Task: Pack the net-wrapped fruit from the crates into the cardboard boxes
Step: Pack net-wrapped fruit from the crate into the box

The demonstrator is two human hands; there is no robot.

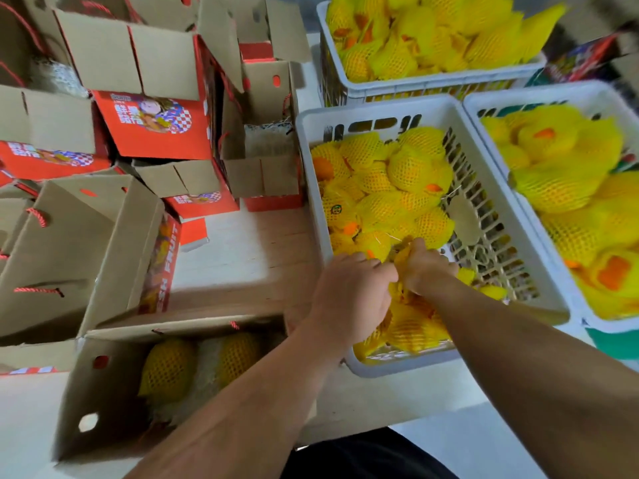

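Left hand point(349, 292): reaches into the near crate point(313, 188), fingers curled down onto the yellow-netted fruit point(408, 326) at the crate's near end.
Right hand point(427, 267): just beside the left, touching it; fingers curled round the same net, pinching its yellow mesh.
Fruit: the gripped piece lies inside the near crate, low against the near wall, among other netted fruit point(411, 171) piled toward the crate's left and far side.
Near crate: white, slotted; its right half shows bare floor.
Other crates: one to the right point(484, 108) and one behind point(332, 74), both heaped with netted fruit.
Open box point(69, 409): at lower left, below the left forearm; two netted fruits point(169, 368) sit inside on pale padding.
More boxes point(152, 126): red-and-brown, stacked at upper left, flaps open.
Surface point(242, 243): pale, carrying boxes and crates.
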